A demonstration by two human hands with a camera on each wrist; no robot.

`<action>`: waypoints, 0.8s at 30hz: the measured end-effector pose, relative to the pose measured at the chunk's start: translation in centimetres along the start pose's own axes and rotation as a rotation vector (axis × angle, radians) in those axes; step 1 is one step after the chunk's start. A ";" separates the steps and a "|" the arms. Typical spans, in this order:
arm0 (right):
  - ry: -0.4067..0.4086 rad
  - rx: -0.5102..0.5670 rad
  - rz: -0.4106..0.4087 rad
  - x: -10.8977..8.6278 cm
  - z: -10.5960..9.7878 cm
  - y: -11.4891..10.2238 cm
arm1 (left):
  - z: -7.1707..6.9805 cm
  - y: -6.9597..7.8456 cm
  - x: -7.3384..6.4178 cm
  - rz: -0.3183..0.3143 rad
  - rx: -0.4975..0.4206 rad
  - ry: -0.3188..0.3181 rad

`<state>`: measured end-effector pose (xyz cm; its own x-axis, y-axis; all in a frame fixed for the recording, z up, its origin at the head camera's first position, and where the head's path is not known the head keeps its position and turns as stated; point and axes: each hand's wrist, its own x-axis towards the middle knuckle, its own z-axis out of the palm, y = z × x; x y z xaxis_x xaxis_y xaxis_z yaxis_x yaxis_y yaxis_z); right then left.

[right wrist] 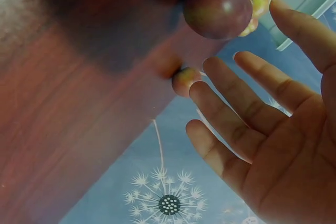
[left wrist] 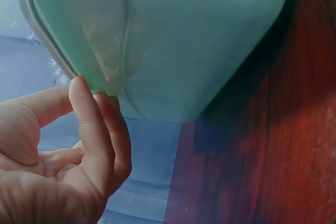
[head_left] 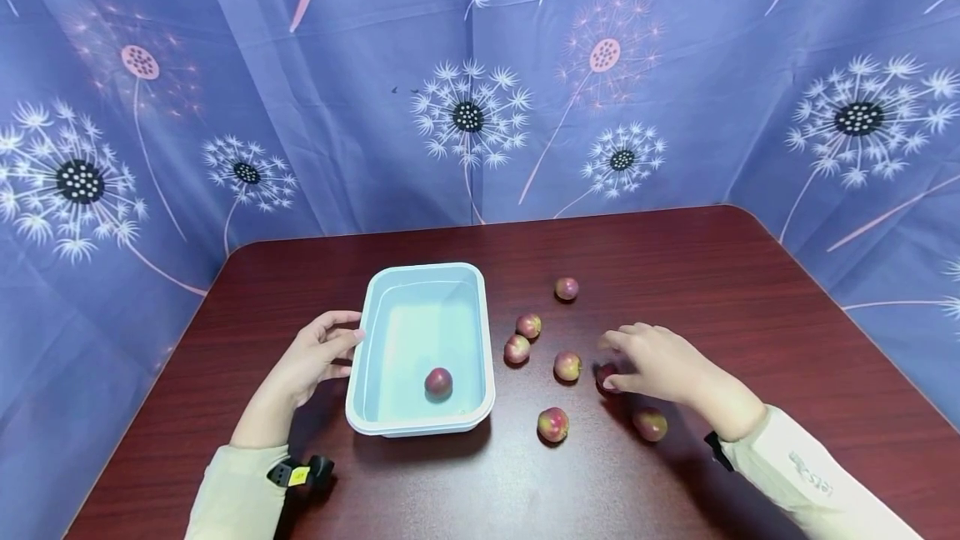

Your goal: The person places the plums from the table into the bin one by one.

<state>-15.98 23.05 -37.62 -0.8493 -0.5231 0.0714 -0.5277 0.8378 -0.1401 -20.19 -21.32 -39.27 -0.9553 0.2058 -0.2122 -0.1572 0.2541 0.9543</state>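
Observation:
A light blue plastic basin (head_left: 390, 307) stands on the table with one dark red plum (head_left: 438, 382) inside, close to its front. At the basin's left side my left hand (head_left: 318, 352) pinches the rim, with fingertips against the outer wall (left wrist: 173, 40). My right hand (head_left: 663, 363) hovers over a dark red plum (head_left: 606, 378) right of the basin, partly hidden by the thumb. Seen from the right wrist, the fingers (right wrist: 226, 124) are spread and stand apart from a plum (right wrist: 218, 11).
Several red and yellow plums lie between basin and right hand, among them a front one (head_left: 553, 424) and a far one (head_left: 566, 288). Another plum (head_left: 649, 423) sits just below the right wrist. Blue dandelion-print cloth (head_left: 345, 107) hangs behind the dark red-brown table (head_left: 675, 265).

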 end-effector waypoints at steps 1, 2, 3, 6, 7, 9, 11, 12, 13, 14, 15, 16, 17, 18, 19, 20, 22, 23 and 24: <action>0.002 -0.003 -0.002 -0.1 0.1 0.0 | 0.0 0.0 0.0 0.000 0.000 -0.001; 0.003 -0.007 -0.002 -0.1 0.2 0.0 | 0.0 0.0 0.0 0.000 0.000 -0.001; 0.003 -0.010 -0.003 -0.2 0.3 0.0 | 0.0 0.0 0.0 0.000 0.000 0.000; 0.005 -0.021 -0.006 -0.3 0.5 0.0 | 0.0 0.0 0.0 -0.003 0.002 0.001; 0.004 -0.023 -0.008 -0.3 0.6 0.0 | 0.0 0.0 0.0 -0.005 0.003 0.002; -0.001 -0.025 -0.005 -0.3 0.7 0.0 | 0.0 0.0 0.0 -0.004 0.002 0.002; -0.005 -0.028 -0.007 -0.3 0.8 0.1 | 0.0 0.0 0.0 -0.002 0.000 0.001; -0.005 -0.032 -0.010 -0.3 0.9 0.1 | 0.0 0.0 0.0 -0.001 -0.002 0.001; -0.005 -0.036 -0.016 -0.3 1.0 0.1 | 0.0 0.0 0.0 0.002 -0.004 0.000; -0.004 -0.040 -0.023 -0.3 1.1 0.1 | 0.0 -0.1 0.0 0.004 -0.006 0.000; -0.003 -0.043 -0.031 -0.3 1.2 0.2 | 0.0 -0.1 0.0 0.006 -0.006 -0.002; -0.002 -0.045 -0.038 -0.3 1.2 0.2 | -0.1 -0.1 0.0 0.006 -0.007 -0.002; 0.001 -0.046 -0.045 -0.3 1.3 0.2 | -0.1 -0.1 0.0 0.006 -0.007 -0.002; 0.003 -0.046 -0.050 -0.3 1.3 0.2 | -0.1 -0.1 0.0 0.004 -0.008 -0.001; 0.005 -0.046 -0.054 -0.3 1.4 0.2 | -0.1 -0.2 0.1 0.004 -0.008 -0.002; 0.006 -0.047 -0.054 -0.3 1.4 0.2 | -0.1 -0.2 0.1 0.004 -0.009 -0.002; 0.009 -0.047 -0.054 -0.3 1.3 0.2 | -0.1 -0.3 0.1 0.004 -0.010 -0.002; 0.011 -0.051 -0.054 -0.3 1.3 0.2 | -0.1 -0.3 0.1 0.004 -0.008 -0.002; 0.012 -0.055 -0.053 -0.3 1.3 0.2 | -0.1 -0.3 0.1 0.003 -0.009 -0.001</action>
<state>-15.80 23.19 -38.92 -0.8199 -0.5656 0.0889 -0.5719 0.8163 -0.0812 -20.27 -21.46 -39.55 -0.9554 0.2077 -0.2098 -0.1568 0.2451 0.9567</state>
